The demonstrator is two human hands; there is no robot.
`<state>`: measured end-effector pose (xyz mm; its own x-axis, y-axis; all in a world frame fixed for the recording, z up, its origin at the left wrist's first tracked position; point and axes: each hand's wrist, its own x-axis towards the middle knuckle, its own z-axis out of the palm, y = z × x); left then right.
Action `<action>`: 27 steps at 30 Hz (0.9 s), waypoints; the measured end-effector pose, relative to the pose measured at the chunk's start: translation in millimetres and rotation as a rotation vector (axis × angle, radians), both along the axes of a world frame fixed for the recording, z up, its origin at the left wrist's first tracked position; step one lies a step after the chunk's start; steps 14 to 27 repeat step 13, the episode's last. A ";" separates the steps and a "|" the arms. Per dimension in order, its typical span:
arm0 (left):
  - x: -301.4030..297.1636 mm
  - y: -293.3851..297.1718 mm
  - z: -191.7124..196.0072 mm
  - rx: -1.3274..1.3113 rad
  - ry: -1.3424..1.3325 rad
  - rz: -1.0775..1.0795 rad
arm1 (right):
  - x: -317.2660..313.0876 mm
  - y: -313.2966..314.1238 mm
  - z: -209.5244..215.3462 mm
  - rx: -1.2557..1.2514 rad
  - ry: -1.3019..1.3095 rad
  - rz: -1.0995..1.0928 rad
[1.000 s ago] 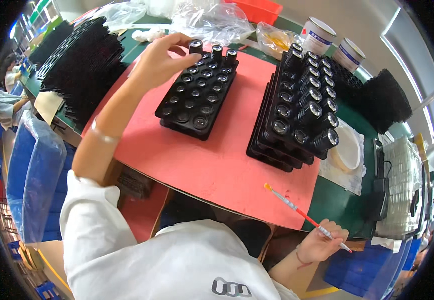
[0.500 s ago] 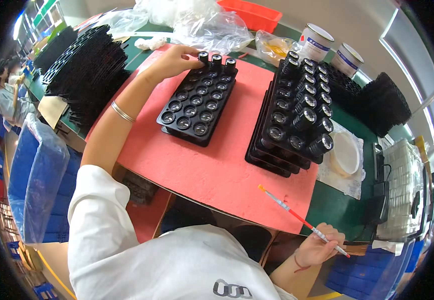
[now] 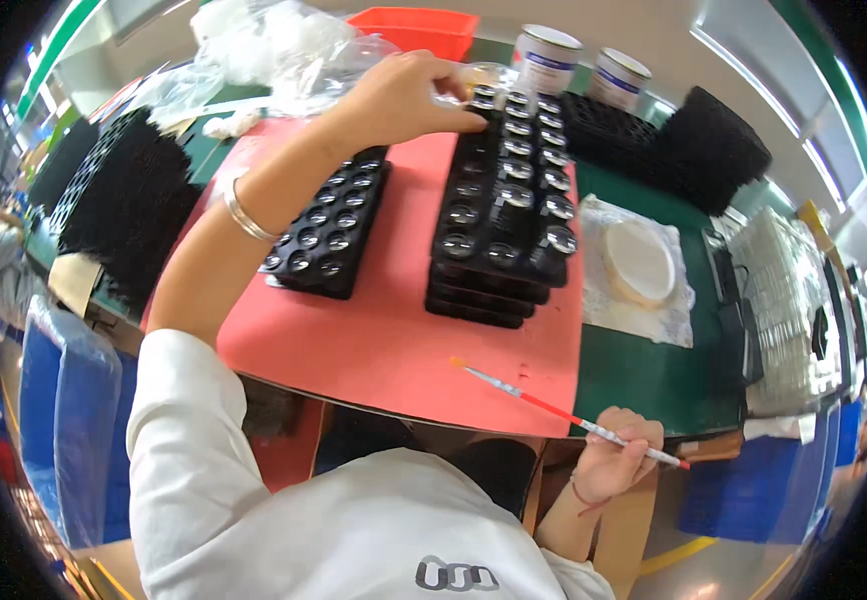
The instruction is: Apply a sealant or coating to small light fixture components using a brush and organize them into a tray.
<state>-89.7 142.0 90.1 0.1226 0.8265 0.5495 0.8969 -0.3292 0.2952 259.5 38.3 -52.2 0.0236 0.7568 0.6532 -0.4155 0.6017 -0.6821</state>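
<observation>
My left hand (image 3: pixel 404 95) reaches to the far left corner of the tray stack (image 3: pixel 479 300) on the right. Thumb and forefinger are apart on either side of a black lens barrel (image 3: pixel 485 97) there; whether they touch it I cannot tell. Several more glass-topped barrels stand upright in the stack's top tray. Left of it, partly behind my forearm, lies a black tray (image 3: pixel 319 290) with round lens pieces in its pockets. Low at the right, beyond the mat's near edge, my right hand (image 3: pixel 619 450) is closed round a thin red-and-white paintbrush (image 3: pixel 544 405), its orange tip pointing left.
A pink foam mat (image 3: pixel 384 350) covers part of the green table. Two tins (image 3: pixel 549 60) and black trays stand behind the stack. A round white dish (image 3: pixel 641 262) sits on paper at the right. Piled black trays (image 3: pixel 129 200) and plastic bags (image 3: pixel 284 55) occupy the left and back.
My left hand has moved right, from a barrel at the far end of the left tray to the stack. The view has shifted; my right hand still holds the paintbrush.
</observation>
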 end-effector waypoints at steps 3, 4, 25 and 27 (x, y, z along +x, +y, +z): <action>7.0 6.2 -1.9 -0.091 -0.006 0.081 | 4.6 2.1 3.0 -0.055 0.050 0.112; 15.9 -0.3 2.6 -0.109 -0.046 0.060 | 6.3 3.3 5.8 -0.073 0.071 0.137; 48.3 -94.1 11.0 0.124 -0.113 -0.048 | 56.1 30.9 36.6 0.066 0.263 -0.597; 48.3 -94.1 11.0 0.124 -0.113 -0.048 | 56.1 30.9 36.6 0.066 0.263 -0.597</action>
